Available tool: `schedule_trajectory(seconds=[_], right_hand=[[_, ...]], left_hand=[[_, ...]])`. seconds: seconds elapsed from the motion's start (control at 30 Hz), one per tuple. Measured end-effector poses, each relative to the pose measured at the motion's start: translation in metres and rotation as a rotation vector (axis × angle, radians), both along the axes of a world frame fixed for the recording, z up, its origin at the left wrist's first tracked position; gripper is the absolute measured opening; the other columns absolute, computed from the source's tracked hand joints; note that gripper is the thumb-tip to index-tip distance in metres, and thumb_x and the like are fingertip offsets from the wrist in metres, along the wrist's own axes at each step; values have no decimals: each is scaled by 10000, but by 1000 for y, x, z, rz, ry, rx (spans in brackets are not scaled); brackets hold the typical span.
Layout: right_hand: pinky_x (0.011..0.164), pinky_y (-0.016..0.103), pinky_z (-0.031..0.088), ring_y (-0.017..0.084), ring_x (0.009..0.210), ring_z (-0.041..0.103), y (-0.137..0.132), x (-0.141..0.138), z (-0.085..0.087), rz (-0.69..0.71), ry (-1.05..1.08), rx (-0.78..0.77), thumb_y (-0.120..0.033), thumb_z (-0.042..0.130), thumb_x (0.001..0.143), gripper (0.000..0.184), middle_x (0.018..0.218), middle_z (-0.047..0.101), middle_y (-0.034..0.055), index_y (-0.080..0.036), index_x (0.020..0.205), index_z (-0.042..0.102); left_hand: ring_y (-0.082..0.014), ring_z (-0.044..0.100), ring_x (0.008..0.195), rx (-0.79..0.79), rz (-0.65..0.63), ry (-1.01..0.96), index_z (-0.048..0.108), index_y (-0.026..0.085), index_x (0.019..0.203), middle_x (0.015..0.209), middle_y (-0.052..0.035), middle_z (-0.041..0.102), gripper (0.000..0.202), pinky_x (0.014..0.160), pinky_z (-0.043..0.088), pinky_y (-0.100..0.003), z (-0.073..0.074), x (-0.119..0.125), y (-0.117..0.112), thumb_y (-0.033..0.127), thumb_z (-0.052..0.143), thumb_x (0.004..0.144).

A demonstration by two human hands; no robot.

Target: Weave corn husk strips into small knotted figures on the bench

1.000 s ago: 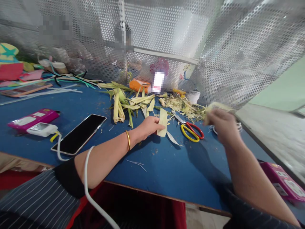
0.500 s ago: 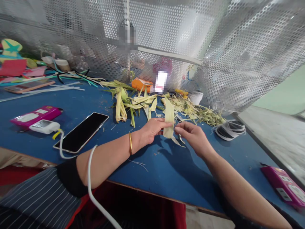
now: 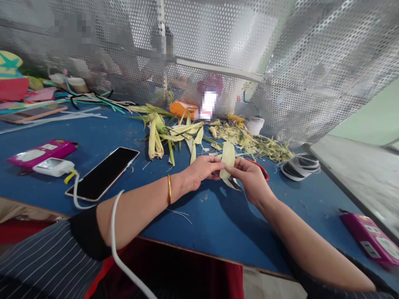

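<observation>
A pale corn husk strip (image 3: 228,154) stands upright between my hands, with its loose torn ends hanging below. My left hand (image 3: 204,171) pinches its left edge between thumb and fingers. From the other side, my right hand (image 3: 249,176) grips the lower part of the strip, thumb in front. Just behind the right hand lies a red-handled tool (image 3: 261,169), mostly hidden. Beyond the hands are a pile of green and yellow corn husks (image 3: 179,133) and a heap of shredded husk bits (image 3: 249,139).
A black-screened phone (image 3: 104,172) and a magenta power strip (image 3: 43,153) with a white charger lie on the left. A white cable (image 3: 116,245) crosses my left forearm. On the right are a thread spool (image 3: 299,168) and another magenta power strip (image 3: 372,238). Perforated metal (image 3: 215,41) borders the back.
My right hand has moved in and taken hold of the husk strip. Less of the strip stands above my fingers, and the red-handled tool now shows behind the right hand.
</observation>
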State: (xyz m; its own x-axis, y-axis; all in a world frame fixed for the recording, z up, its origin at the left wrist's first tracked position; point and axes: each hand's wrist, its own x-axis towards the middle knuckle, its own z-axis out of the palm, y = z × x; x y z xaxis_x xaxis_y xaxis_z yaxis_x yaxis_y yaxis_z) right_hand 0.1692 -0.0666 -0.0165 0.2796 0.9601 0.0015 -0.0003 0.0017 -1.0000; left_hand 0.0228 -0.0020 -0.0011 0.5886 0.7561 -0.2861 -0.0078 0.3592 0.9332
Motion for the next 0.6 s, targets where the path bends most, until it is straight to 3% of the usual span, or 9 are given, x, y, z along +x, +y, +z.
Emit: schedule_trajectory(seconds=[0.33, 0.6], right_hand=[[601, 277, 384, 123, 593, 497, 0, 0, -2, 13, -60, 2, -481, 823, 602, 353, 616, 597, -7, -180, 656, 648], [552, 255, 365, 110, 563, 487, -1, -1, -4, 10, -50, -44, -449, 834, 595, 326, 589, 603, -7, -177, 654, 663]], left_hand=[[-109, 599, 649, -23, 0, -6, 659, 127, 767, 708, -23, 655, 141, 639, 456, -257, -2, 1, -4, 246, 660, 844], [-108, 596, 632, -25, 34, -14, 643, 118, 751, 700, -24, 648, 147, 652, 481, -263, -10, 5, -3, 229, 657, 846]])
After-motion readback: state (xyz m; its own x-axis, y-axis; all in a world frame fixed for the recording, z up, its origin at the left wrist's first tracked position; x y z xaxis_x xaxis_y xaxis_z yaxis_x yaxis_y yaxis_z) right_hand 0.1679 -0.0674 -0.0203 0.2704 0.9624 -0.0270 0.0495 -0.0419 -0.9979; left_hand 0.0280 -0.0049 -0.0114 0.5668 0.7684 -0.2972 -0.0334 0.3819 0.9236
